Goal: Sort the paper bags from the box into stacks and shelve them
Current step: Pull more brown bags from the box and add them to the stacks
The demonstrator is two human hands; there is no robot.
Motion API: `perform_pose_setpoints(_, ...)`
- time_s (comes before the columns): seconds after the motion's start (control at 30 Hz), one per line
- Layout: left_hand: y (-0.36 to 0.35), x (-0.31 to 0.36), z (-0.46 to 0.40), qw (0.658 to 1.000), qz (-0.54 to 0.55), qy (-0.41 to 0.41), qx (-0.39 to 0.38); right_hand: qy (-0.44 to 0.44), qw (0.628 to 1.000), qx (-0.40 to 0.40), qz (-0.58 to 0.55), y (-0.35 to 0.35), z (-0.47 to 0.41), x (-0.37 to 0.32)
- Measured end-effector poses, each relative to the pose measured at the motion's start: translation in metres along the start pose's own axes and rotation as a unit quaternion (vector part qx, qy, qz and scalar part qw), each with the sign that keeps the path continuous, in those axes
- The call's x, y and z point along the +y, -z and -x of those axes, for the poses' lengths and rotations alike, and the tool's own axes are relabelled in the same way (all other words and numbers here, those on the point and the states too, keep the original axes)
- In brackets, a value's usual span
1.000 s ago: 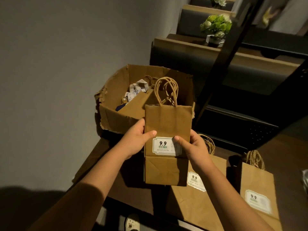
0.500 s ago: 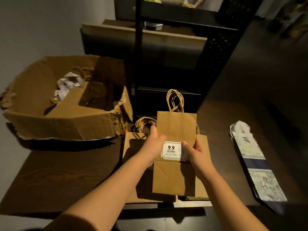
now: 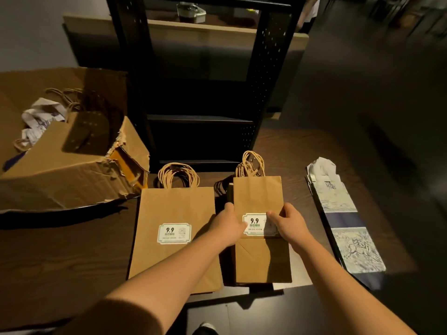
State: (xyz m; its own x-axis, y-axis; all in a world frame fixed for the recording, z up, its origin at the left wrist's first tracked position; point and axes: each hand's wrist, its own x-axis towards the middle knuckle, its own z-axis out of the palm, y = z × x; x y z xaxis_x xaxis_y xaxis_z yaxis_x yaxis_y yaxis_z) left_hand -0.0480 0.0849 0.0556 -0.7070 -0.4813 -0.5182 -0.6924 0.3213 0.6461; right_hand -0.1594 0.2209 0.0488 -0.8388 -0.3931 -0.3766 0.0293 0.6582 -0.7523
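A small flat brown paper bag with a "9.9" label and twine handles lies over a stack of like bags on the dark wooden table. My left hand grips its left edge and my right hand grips its right edge, thumbs on the label. To its left lies a stack of larger brown bags with the same label. A torn cardboard box at the left holds more bags. A black metal shelf unit stands behind the stacks.
A stack of long white-and-blue patterned bags lies at the right of the table. The table's front edge runs just below the stacks, with floor and a shoe tip beneath. Benches stand behind the shelf unit.
Both hands carried the small bag from in front of the box rightward and down onto the small-bag stack. The view swung right, so the box now sits at the left.
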Motion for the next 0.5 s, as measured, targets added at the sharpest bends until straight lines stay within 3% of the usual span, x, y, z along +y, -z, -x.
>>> perform_pose_setpoints(0.17, -0.011, 0.005, -0.011, 0.999, -0.039, 0.023, 0.004, -0.002, 0.992, 0.002, 0.125, -0.003, -0.014, 0.008)
perform_pose_setpoints(0.5, -0.015, 0.000, -0.016, 0.997, -0.053, 0.041, 0.026, 0.030, 0.991, -0.012, 0.127, -0.009, -0.021, 0.011)
